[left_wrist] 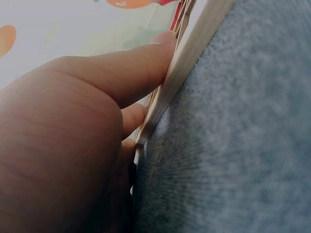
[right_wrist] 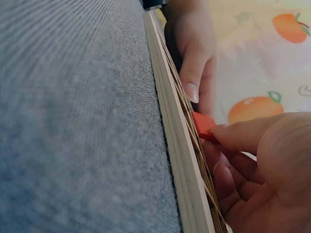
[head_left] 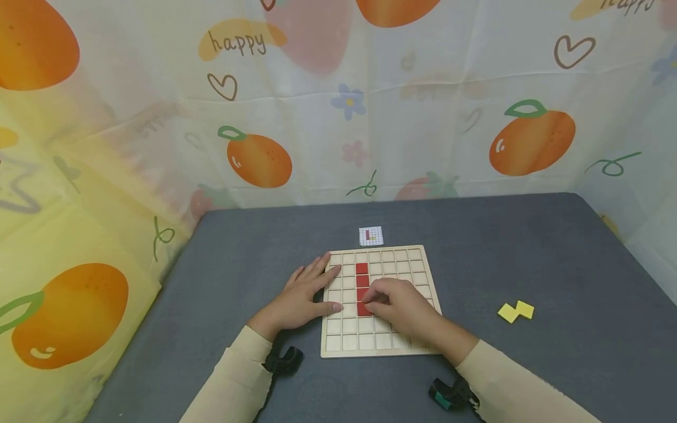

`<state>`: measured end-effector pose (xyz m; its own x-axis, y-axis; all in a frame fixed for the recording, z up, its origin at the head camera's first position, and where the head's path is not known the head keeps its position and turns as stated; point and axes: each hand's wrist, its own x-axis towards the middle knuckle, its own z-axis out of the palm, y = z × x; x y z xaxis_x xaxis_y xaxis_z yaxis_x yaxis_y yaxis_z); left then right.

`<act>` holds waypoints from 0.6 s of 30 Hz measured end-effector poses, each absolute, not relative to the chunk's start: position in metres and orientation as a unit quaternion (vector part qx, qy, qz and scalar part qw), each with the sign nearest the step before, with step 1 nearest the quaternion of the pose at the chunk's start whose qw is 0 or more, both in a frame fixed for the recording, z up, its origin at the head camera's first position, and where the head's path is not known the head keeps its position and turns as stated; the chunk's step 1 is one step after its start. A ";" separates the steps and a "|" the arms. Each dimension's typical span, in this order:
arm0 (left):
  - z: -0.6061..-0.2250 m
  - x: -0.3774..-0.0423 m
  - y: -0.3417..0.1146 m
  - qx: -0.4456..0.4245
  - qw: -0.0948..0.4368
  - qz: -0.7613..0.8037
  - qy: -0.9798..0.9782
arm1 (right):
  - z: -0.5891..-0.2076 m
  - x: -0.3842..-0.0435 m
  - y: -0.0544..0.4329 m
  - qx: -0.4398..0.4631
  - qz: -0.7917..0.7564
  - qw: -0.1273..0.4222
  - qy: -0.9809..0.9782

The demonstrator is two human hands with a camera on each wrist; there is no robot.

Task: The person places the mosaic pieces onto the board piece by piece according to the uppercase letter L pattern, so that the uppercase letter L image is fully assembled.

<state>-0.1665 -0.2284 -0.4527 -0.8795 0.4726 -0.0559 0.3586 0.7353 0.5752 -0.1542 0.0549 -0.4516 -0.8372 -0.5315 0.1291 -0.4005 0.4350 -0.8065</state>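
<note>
A wooden grid board (head_left: pixel 381 352) lies on the table, with several red square tiles (head_left: pixel 362 268) lined up in one column. My left hand (head_left: pixel 302 299) rests on the board's left edge, fingers spread and thumb on the rim cells. In the left wrist view the thumb (left_wrist: pixel 131 70) presses against the board's edge. My right hand (head_left: pixel 404 308) is over the middle of the board, at the lower end of the red column. The right wrist view shows its thumb and finger pinching a red tile (right_wrist: pixel 203 124), which stands tilted at the grid; the other fingers are curled.
Behind the board lies a small printed pattern card (head_left: pixel 371 236) with coloured squares on a grid. Two yellow pieces (head_left: pixel 508 313) sit on the grey table (head_left: pixel 476 247) to the right, corners meeting. A fruit-patterned curtain (head_left: pixel 317 147) hangs at the back and left.
</note>
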 end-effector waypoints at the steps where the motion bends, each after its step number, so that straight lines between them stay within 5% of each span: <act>1: -0.452 -0.167 -0.228 0.223 0.102 0.285 0.927 | -0.452 -0.154 0.055 -0.279 -0.451 0.069 0.845; 18: -0.467 -0.171 -0.233 0.237 0.080 0.294 0.923 | -0.451 -0.153 0.059 -0.313 -0.433 0.060 0.843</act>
<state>-0.1711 -0.2333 -0.4672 -0.8747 0.4846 -0.0085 0.3905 0.7150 0.5799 -0.1527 0.0593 -0.4510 -0.7973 -0.5790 0.1705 -0.4756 0.4287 -0.7682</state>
